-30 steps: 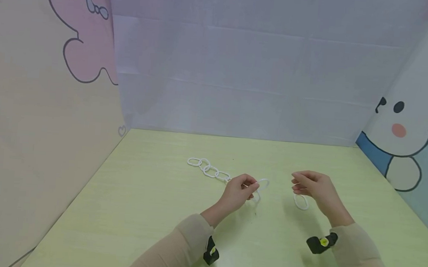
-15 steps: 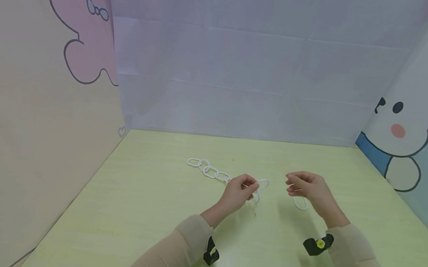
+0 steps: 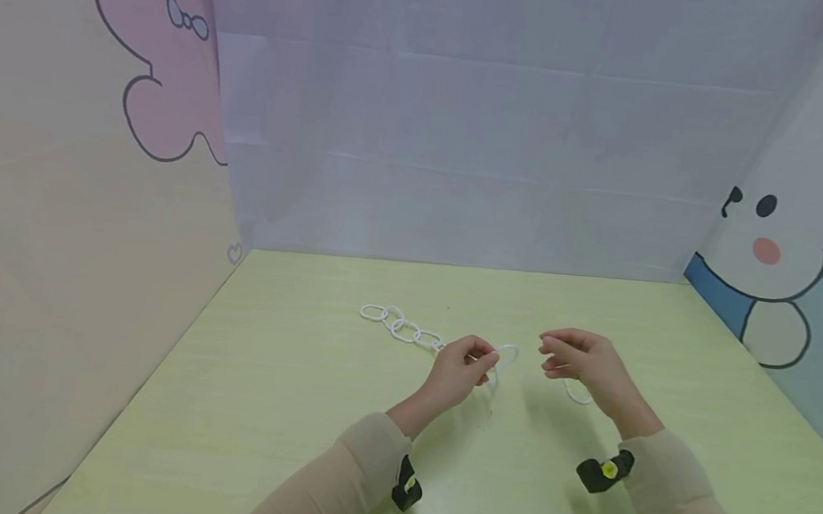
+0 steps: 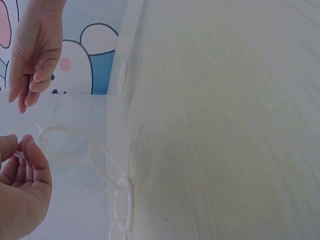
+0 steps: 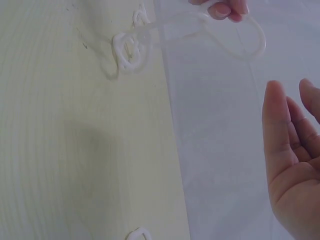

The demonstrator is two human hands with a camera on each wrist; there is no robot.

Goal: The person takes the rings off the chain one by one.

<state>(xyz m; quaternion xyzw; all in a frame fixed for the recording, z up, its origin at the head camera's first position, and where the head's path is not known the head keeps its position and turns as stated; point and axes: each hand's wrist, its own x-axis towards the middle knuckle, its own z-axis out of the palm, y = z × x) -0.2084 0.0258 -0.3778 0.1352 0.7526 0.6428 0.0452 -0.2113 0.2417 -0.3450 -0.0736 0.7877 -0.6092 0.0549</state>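
Two hands hover: left hand (image 3: pixel 463 368) pinches the chain (image 3: pixel 406 330); right hand (image 3: pixel 583 364) relaxed, empty.

Head camera looks forward and down over the white chain (image 3: pixel 406 328) from above. Each wrist camera sits close beside it, low along the table (image 4: pixel 225 125), both catching the chain's raised end link (image 5: pixel 240 37).

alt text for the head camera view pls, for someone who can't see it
A person's left hand pinches the raised end link of a white plastic chain lying on a pale green table. The right hand hovers open beside it, above a loose white link.
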